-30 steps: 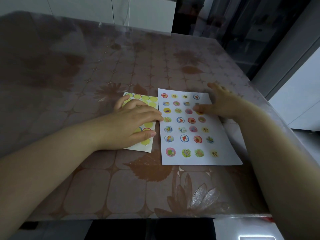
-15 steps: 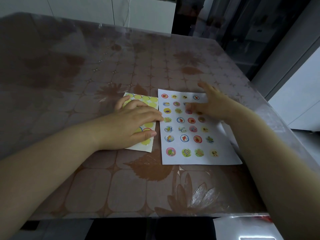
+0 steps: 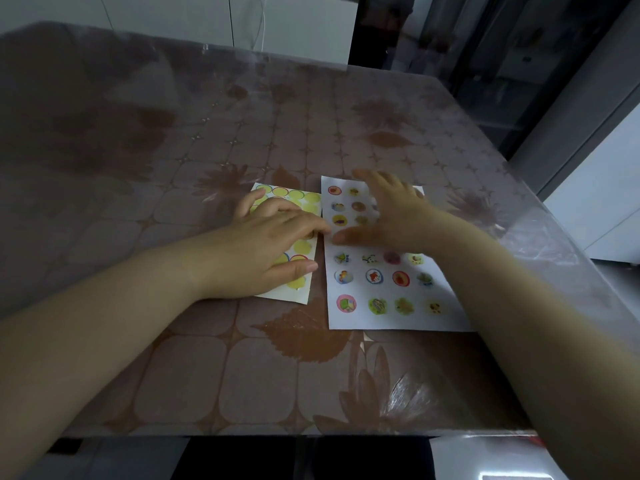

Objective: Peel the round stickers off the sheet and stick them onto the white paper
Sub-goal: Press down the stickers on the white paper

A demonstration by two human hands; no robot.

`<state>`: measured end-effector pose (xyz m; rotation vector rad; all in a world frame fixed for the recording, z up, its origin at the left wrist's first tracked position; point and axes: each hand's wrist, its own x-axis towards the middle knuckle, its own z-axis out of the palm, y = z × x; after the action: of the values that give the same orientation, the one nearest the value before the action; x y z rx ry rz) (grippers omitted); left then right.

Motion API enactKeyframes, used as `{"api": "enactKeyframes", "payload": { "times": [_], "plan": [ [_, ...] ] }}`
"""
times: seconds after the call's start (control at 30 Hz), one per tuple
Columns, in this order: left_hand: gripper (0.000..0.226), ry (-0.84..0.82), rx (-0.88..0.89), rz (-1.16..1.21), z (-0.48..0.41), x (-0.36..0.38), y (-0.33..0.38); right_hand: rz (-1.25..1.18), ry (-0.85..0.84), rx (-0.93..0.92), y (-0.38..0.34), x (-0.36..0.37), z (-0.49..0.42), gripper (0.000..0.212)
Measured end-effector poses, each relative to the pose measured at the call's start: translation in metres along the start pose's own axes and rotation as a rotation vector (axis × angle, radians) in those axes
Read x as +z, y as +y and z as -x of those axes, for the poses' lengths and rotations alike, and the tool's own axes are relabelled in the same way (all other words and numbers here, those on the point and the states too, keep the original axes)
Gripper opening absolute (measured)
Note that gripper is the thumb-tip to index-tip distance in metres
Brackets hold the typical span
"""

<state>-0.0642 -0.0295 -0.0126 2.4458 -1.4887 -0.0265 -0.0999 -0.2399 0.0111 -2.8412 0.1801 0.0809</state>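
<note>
Two sheets lie side by side on one table (image 3: 173, 375), topped with a brown cloth printed with leaves and flowers under a clear glossy plastic cover.

Room: dim, with white cabinet fronts (image 3: 294, 26) behind the far edge and a dark glass door (image 3: 485, 46) at far right.

Item one: small yellowish sticker sheet (image 3: 298, 196) with round yellow patches, left of centre. The left hand (image 3: 263, 251) lies palm down on it, fingers loosely bent, thumb stretched apart, nothing visibly pinched.

Item two: white rectangular paper (image 3: 388, 320), just right of the sheet, bearing rows of round coloured picture stickers (image 3: 374, 276).

The right hand (image 3: 391, 216) is blurred and spread, fingers straight, over the paper's upper half, holding nothing visible. Its thumb tip is near the left forefinger. Contact with the paper cannot be told.
</note>
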Motion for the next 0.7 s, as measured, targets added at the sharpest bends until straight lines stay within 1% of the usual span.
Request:
{"api": "enactKeyframes", "payload": {
  "times": [0.13, 0.27, 0.37, 0.47, 0.53, 0.6, 0.7],
  "plan": [
    [0.053, 0.001, 0.010, 0.000, 0.000, 0.001, -0.001, -0.013, -0.021, -0.019, -0.002, 0.000, 0.000, 0.100],
    [0.053, 0.005, 0.007, 0.000, 0.000, 0.001, -0.001, -0.033, -0.004, -0.096, -0.004, -0.003, 0.004, 0.098],
    [0.055, 0.007, 0.009, -0.014, 0.000, 0.001, 0.000, 0.002, 0.018, -0.140, -0.001, -0.003, 0.004, 0.097],
    [0.056, 0.006, 0.000, -0.008, 0.000, 0.000, 0.001, -0.069, 0.052, -0.068, 0.011, -0.015, 0.007, 0.089],
    [0.055, 0.005, 0.001, -0.005, 0.000, 0.000, 0.001, -0.114, 0.054, -0.021, 0.022, -0.024, 0.009, 0.088],
    [0.055, 0.005, 0.005, -0.012, 0.000, 0.000, 0.001, -0.127, 0.013, 0.007, 0.029, -0.026, 0.009, 0.093],
    [0.059, -0.002, -0.003, -0.029, -0.001, 0.001, 0.001, -0.043, -0.055, 0.011, 0.028, -0.019, 0.008, 0.107]
  ]
}}
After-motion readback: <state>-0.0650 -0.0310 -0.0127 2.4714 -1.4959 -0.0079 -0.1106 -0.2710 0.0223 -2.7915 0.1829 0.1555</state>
